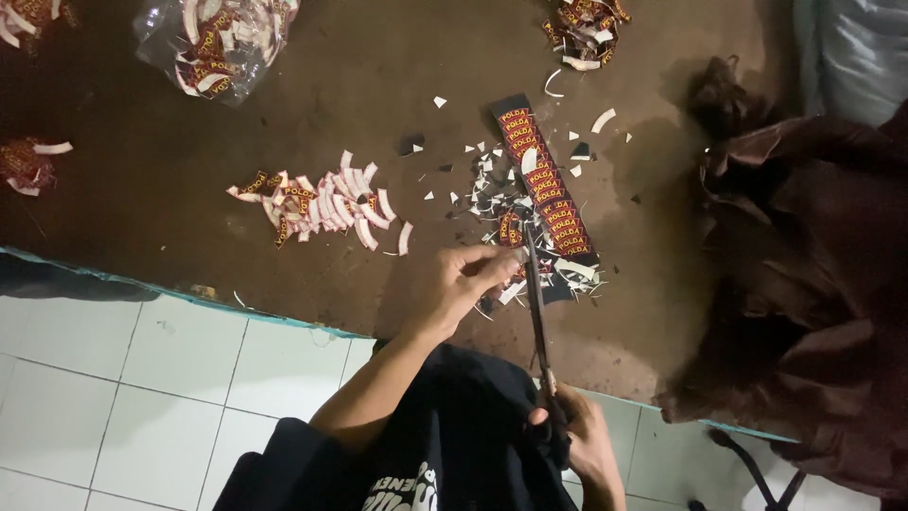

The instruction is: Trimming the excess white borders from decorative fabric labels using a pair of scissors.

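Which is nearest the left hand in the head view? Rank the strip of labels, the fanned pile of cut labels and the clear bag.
1. Strip of labels: right at the left hand.
2. Fanned pile: upper left.
3. Clear bag: far top left.

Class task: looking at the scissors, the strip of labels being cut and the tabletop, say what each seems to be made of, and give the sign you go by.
Scissors: probably metal, with thin dark blades and a faint sheen. Strip of labels: likely woven or printed fabric, possibly paper; cut pieces curl with white backs. Tabletop: a dull brown, scuffed matt surface, perhaps worn wood or board; unclear.
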